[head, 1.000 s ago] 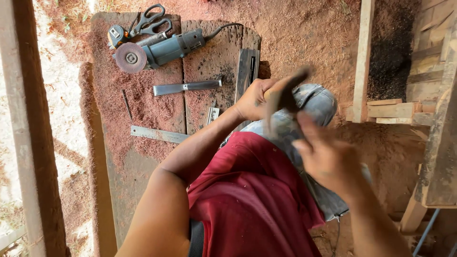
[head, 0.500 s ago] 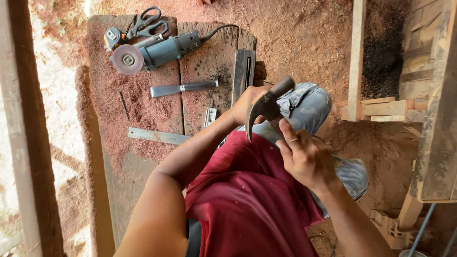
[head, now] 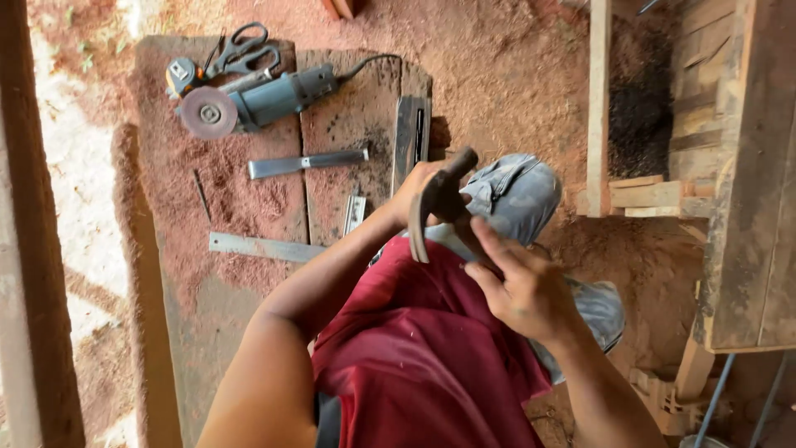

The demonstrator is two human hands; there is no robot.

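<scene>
Sawdusty board (head: 249, 199), hammer (head: 439, 203) (right-held)

Right hand (head: 522, 286) grips a claw hammer (head: 439, 203) above the left hand (head: 419, 187).

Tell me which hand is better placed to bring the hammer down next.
Right, most likely. The right hand grips the handle of the claw hammer, head raised over the knee. The left hand sits beneath the head, seemingly steadying something hidden.

Daylight from left, ground there overexposed; soft shadows right; pic sharp, slight blur on hammer head (head: 437, 207).
</scene>
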